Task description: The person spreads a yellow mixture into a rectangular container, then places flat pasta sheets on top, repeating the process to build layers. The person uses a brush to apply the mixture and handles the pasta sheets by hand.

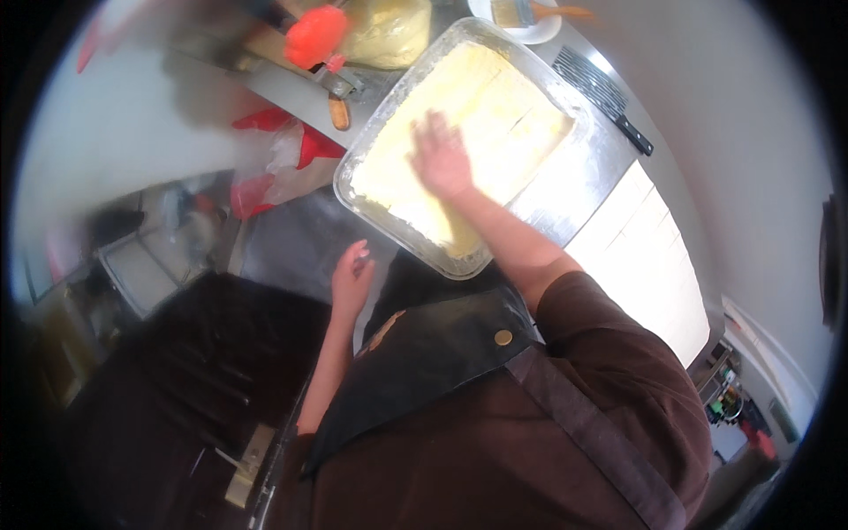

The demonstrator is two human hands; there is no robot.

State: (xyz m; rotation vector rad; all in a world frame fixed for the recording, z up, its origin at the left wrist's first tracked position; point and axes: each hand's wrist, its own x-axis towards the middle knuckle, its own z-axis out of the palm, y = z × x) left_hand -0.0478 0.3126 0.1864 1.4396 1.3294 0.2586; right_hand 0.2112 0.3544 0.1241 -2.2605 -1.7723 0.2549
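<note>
the right hand [442, 161] is palm down, fingers extended, over the pale dough-like sheet [499, 93] in the clear rectangular tub [386, 221] at upper centre; contact is unclear. uneven pressing could dent the sheet, and the unbraced tub might slide. the left hand [353, 276] is apart, fingers loosely curled; whether it pinches anything i cannot tell. the right forearm [512, 234] slants up-left.

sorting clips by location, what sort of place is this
Probably a bakery or kitchen work area: a clear tray holds a pale yellow dough-like slab, a brush rests in a white bowl, and a black-handled knife lies nearby.
</note>
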